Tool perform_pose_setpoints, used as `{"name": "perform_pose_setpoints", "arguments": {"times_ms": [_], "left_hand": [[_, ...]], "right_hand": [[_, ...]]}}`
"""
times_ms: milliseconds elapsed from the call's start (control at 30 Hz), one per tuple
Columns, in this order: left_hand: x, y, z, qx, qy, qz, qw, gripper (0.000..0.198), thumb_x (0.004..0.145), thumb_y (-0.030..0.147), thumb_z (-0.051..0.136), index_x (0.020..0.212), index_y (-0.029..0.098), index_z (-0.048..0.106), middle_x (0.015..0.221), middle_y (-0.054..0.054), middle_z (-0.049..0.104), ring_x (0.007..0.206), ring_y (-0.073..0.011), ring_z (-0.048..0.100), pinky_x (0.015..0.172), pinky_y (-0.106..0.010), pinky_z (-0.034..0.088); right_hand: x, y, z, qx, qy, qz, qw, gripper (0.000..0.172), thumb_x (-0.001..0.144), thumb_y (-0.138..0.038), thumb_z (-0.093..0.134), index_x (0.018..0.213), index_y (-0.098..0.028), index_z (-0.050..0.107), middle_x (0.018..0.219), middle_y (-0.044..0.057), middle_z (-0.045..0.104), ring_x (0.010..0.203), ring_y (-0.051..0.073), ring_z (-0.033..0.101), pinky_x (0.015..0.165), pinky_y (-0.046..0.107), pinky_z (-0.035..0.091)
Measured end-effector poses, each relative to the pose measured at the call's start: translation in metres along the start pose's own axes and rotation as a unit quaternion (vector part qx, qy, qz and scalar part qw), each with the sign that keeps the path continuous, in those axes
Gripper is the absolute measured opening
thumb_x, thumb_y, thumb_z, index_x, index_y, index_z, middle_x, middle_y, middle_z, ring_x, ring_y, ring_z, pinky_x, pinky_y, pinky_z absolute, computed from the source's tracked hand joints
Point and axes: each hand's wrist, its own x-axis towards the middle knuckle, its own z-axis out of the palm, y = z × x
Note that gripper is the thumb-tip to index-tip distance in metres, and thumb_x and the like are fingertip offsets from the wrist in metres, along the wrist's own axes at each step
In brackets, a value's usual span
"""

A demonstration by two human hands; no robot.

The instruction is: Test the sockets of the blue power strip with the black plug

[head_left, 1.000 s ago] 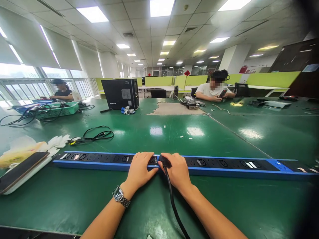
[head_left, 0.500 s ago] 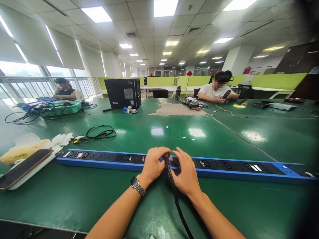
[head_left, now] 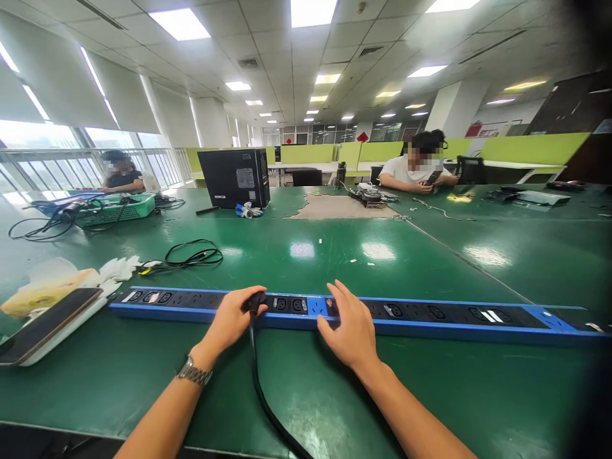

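Observation:
A long blue and black power strip (head_left: 430,315) with several sockets lies across the green table (head_left: 335,255) in front of me. My left hand (head_left: 232,319) is closed round a black plug (head_left: 255,301) held at a socket left of the strip's middle; its black cable (head_left: 262,395) trails back toward me. My right hand (head_left: 349,328) rests on the strip near its middle, fingers stretched out over the sockets.
A phone (head_left: 45,325) on a white box and a tissue pack (head_left: 45,290) lie at the left. A coiled black cable (head_left: 191,258), a green basket (head_left: 115,209) of wires and a computer tower (head_left: 234,178) stand farther back. Two people sit at the far side.
The plug passed from my right hand to my left and moved left along the strip. My right hand let go and now lies open on the strip.

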Motion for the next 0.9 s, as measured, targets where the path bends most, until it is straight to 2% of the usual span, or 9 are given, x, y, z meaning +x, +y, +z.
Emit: {"name": "perform_pose_setpoints", "arguments": {"times_ms": [200,333,433,500,567,667,767,833,900], "left_hand": [[0.008,0.007,0.004,0.062,-0.042,0.022,0.997,0.028,0.084,0.034,0.062,0.11,0.025,0.066,0.107,-0.004,0.074,0.096,-0.0237,0.067,0.093,-0.04,0.049],[-0.001,-0.001,0.003,0.105,-0.032,0.005,0.994,0.033,0.087,0.038,0.059,0.118,0.029,0.061,0.119,-0.004,0.07,0.118,-0.0262,0.06,0.109,-0.052,0.034],[-0.006,0.0,0.003,0.133,-0.056,0.01,0.989,0.065,0.081,0.044,0.065,0.14,0.029,0.042,0.132,-0.008,0.062,0.131,-0.0286,0.049,0.112,-0.054,0.028],[-0.007,0.004,0.003,0.156,-0.043,0.002,0.987,0.1,0.07,0.048,0.075,0.151,0.023,0.02,0.141,-0.015,0.053,0.134,-0.0321,0.044,0.112,-0.054,0.028],[-0.008,0.008,0.004,0.178,-0.024,-0.01,0.984,0.117,0.064,0.045,0.079,0.153,0.017,0.008,0.143,-0.02,0.048,0.134,-0.0346,0.043,0.11,-0.054,0.029],[-0.008,0.011,0.006,0.197,-0.029,0.003,0.98,0.106,0.071,0.028,0.071,0.153,0.018,0.005,0.136,-0.018,0.056,0.129,-0.0316,0.049,0.108,-0.051,0.033],[-0.008,0.009,0.008,0.202,-0.03,0.006,0.979,0.097,0.073,0.019,0.063,0.153,0.022,0.009,0.131,-0.014,0.06,0.123,-0.0289,0.054,0.107,-0.05,0.033],[-0.008,0.007,0.009,0.199,-0.024,-0.005,0.98,0.096,0.074,0.024,0.066,0.153,0.022,0.011,0.13,-0.014,0.061,0.122,-0.0286,0.055,0.108,-0.05,0.033],[-0.008,0.005,0.01,0.196,-0.023,-0.01,0.98,0.1,0.073,0.034,0.071,0.152,0.021,0.012,0.129,-0.014,0.062,0.123,-0.0289,0.054,0.108,-0.05,0.032]], "right_hand": [[-0.002,0.003,0.0,-0.006,-0.009,-0.009,1.0,0.052,0.081,-0.035,0.056,0.13,-0.017,0.052,0.138,0.015,0.054,0.123,0.03,0.053,0.101,0.051,0.042],[-0.002,0.003,-0.001,0.005,-0.005,-0.011,1.0,0.049,0.081,-0.034,0.056,0.128,-0.018,0.054,0.135,0.014,0.056,0.121,0.03,0.053,0.101,0.051,0.042],[0.001,-0.009,0.001,0.018,-0.007,-0.02,1.0,0.049,0.081,-0.032,0.057,0.128,-0.019,0.054,0.135,0.014,0.056,0.122,0.03,0.051,0.102,0.052,0.04],[0.005,-0.025,0.006,0.03,-0.026,-0.048,0.998,0.049,0.08,-0.031,0.059,0.127,-0.018,0.055,0.136,0.013,0.055,0.124,0.03,0.049,0.104,0.052,0.038],[0.011,-0.046,0.017,0.042,-0.051,-0.078,0.995,0.052,0.078,-0.032,0.062,0.128,-0.018,0.056,0.136,0.013,0.055,0.125,0.031,0.046,0.106,0.052,0.035],[0.023,-0.079,0.036,0.061,-0.078,-0.107,0.989,0.052,0.077,-0.032,0.065,0.128,-0.021,0.057,0.133,0.01,0.059,0.124,0.031,0.047,0.106,0.053,0.032],[0.037,-0.101,0.047,0.098,-0.082,-0.145,0.981,0.037,0.083,-0.024,0.059,0.119,-0.027,0.061,0.115,0.004,0.069,0.106,0.024,0.057,0.102,0.048,0.036],[0.045,-0.101,0.041,0.129,-0.031,-0.142,0.981,0.03,0.088,-0.024,0.053,0.116,-0.025,0.062,0.109,0.003,0.071,0.097,0.02,0.059,0.096,0.042,0.04],[0.049,-0.087,0.025,0.152,0.043,-0.114,0.981,0.029,0.092,-0.029,0.05,0.118,-0.023,0.062,0.112,0.006,0.07,0.1,0.02,0.06,0.092,0.038,0.043]]}}
